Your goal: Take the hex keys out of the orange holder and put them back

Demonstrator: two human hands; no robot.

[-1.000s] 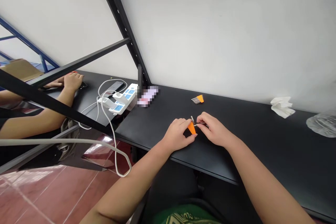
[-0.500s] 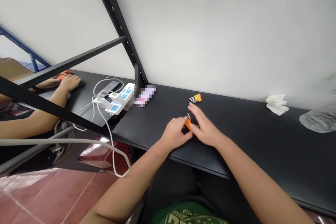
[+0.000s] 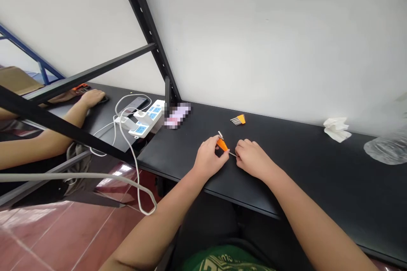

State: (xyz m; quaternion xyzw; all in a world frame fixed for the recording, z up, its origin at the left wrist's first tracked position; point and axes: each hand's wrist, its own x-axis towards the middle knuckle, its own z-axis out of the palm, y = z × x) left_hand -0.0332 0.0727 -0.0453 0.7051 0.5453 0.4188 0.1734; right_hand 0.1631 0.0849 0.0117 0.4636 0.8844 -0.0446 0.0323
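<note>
My left hand (image 3: 209, 157) is closed around a small orange handle (image 3: 222, 144) over the near part of the black desk. A bent, silvery metal piece (image 3: 220, 135) sticks up from the handle's far end. From its near end a thin metal rod (image 3: 233, 154) runs to my right hand (image 3: 252, 157), whose curled fingers pinch the rod's other end. The rod's tip is hidden in those fingers. Farther back lies an orange holder (image 3: 242, 119) with several thin metal bits pointing left.
Crumpled tissue (image 3: 337, 129) and clear plastic (image 3: 386, 148) lie to the right. Left are a blurred-out pinkish object (image 3: 177, 115), a white power strip (image 3: 148, 118) with cables, a phone (image 3: 135, 106) and a black metal frame (image 3: 146, 25). Another person's hand (image 3: 93, 97) rests on the neighbouring desk.
My right hand has gone from flat fingers against the orange handle to a pinch on the rod, slightly to the right. The handle in my left hand has shifted a little left.
</note>
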